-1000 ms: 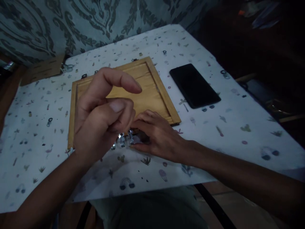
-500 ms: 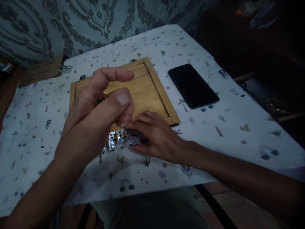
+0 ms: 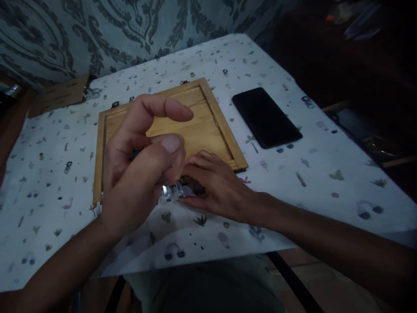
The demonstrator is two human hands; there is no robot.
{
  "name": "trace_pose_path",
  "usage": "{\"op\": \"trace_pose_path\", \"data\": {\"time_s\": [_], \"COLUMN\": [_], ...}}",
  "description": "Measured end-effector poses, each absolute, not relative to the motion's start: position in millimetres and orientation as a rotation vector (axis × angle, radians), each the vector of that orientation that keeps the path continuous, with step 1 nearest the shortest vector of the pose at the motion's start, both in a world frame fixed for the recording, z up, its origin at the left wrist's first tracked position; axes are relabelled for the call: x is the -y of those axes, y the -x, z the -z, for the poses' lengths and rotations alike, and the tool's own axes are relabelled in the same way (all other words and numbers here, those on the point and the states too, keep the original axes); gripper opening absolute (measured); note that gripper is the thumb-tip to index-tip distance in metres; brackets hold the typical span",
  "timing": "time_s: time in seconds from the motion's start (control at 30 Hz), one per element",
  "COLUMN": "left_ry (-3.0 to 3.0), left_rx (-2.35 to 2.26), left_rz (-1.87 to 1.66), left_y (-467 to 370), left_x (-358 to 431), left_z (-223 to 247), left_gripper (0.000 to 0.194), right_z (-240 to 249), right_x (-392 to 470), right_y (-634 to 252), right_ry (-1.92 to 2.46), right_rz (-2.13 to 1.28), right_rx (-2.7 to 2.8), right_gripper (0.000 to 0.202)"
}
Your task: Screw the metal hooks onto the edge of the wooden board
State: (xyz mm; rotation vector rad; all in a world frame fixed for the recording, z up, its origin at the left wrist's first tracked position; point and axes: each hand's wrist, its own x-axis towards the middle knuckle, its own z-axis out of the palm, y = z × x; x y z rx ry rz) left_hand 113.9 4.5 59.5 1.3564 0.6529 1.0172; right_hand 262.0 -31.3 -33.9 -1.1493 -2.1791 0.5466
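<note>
A framed wooden panel (image 3: 221,126) lies flat on the table. Shiny curved metal hooks (image 3: 167,193) line its near edge, partly hidden by my hands. My left hand (image 3: 143,161) is raised in front of the panel, thumb pressed over curled fingers and index finger bent forward. A small dark blue bit shows inside its grip, but what it belongs to is hidden. Low at the panel's near edge, my right hand (image 3: 221,184) has its thumb and fingers around the rightmost metal hook (image 3: 179,190). The fingertips there are partly covered by my left hand.
A black phone (image 3: 266,117) lies right of the panel on the patterned tablecloth (image 3: 293,174). Brown cardboard (image 3: 58,98) and scissors (image 3: 93,92) are at the far left. A patterned curtain or wall covering (image 3: 114,34) rises behind the table.
My left hand has shifted a little to the right and now covers more of the hooks. My right hand keeps its place at the panel's near edge.
</note>
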Motion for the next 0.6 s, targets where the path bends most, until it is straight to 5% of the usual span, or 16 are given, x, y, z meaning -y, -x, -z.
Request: {"op": "trace_pose_path", "data": {"time_s": [0.6], "left_ry": [-1.367], "left_rx": [-0.642], "left_rz": [-1.11], "left_y": [-113.3], "left_x": [-9.2], "left_z": [-57.3], "left_gripper": [0.024], "right_z": [35.4], "right_x": [31.7], "right_y": [-261.6], "right_ry": [1.138], "right_rz": [-0.521], "right_rx": [2.172], "right_gripper": [0.042]}}
